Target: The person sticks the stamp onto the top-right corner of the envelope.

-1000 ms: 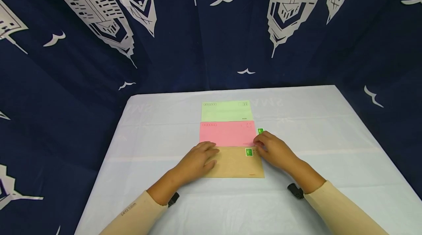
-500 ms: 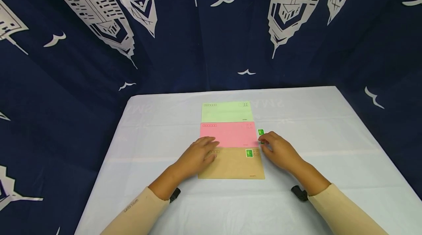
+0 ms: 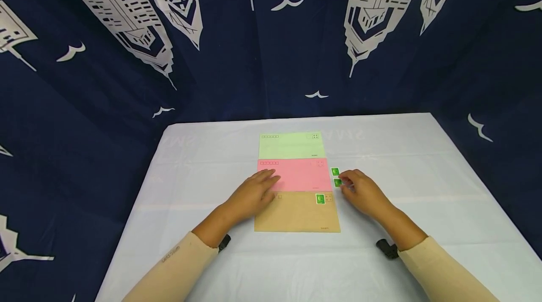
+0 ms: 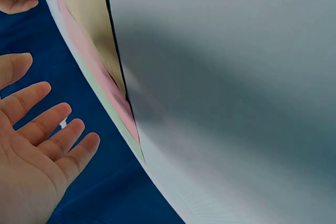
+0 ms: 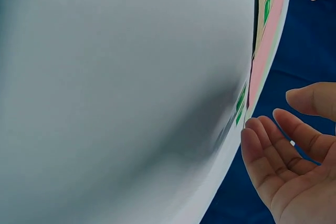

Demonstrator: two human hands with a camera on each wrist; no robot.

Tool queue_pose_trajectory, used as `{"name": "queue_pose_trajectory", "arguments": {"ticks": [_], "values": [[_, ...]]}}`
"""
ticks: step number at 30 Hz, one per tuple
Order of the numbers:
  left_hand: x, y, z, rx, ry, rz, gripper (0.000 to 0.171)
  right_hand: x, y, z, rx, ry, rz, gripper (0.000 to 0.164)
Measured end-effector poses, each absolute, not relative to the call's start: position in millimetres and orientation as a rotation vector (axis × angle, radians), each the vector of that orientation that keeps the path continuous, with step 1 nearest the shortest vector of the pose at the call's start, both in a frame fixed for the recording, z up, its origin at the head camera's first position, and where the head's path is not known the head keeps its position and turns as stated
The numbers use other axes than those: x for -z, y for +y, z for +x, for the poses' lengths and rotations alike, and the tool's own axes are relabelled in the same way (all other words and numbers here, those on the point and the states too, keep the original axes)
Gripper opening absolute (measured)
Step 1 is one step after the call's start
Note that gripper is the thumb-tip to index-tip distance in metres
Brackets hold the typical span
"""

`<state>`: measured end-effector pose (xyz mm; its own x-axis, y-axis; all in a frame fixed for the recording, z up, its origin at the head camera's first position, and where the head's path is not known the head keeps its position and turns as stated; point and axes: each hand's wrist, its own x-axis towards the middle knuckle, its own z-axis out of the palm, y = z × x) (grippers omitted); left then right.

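Three envelopes lie in a column on the white table: a green one (image 3: 292,146) at the back, a pink one (image 3: 302,175) in the middle and a brown one (image 3: 296,217) in front. A green stamp (image 3: 320,199) sits at the brown envelope's upper right. Two more stamps lie right of the pink envelope, an upper stamp (image 3: 335,171) and a lower stamp (image 3: 337,182). My left hand (image 3: 251,194) is spread over the left side of the pink and brown envelopes, holding nothing. Beside the lower stamp, my right hand (image 3: 365,194) has loosely bent, empty fingers, seen well in the right wrist view.
The white cloth-covered table (image 3: 423,165) surrounds the envelopes. Behind it hangs a dark blue curtain (image 3: 296,57) with white building and bird prints. Both wrists carry a small black device, such as the right wrist camera (image 3: 387,249).
My right hand has drawn right, off the envelopes' right edge, uncovering the lower stamp. The left hand has slid slightly up over the pink envelope, exposing more of the brown one.
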<state>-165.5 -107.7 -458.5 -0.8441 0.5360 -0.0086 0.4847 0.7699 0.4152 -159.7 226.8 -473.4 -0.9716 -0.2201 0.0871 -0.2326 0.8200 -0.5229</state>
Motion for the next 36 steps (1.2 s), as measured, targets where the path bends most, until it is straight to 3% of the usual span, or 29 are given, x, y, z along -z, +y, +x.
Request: {"name": "queue_pose_trajectory", "arguments": {"ticks": [36], "values": [[476, -103, -213, -0.482, 2.678, 0.903, 0.054, 486, 249, -192, -1.169, -3.144, 0.147, 0.028]]}}
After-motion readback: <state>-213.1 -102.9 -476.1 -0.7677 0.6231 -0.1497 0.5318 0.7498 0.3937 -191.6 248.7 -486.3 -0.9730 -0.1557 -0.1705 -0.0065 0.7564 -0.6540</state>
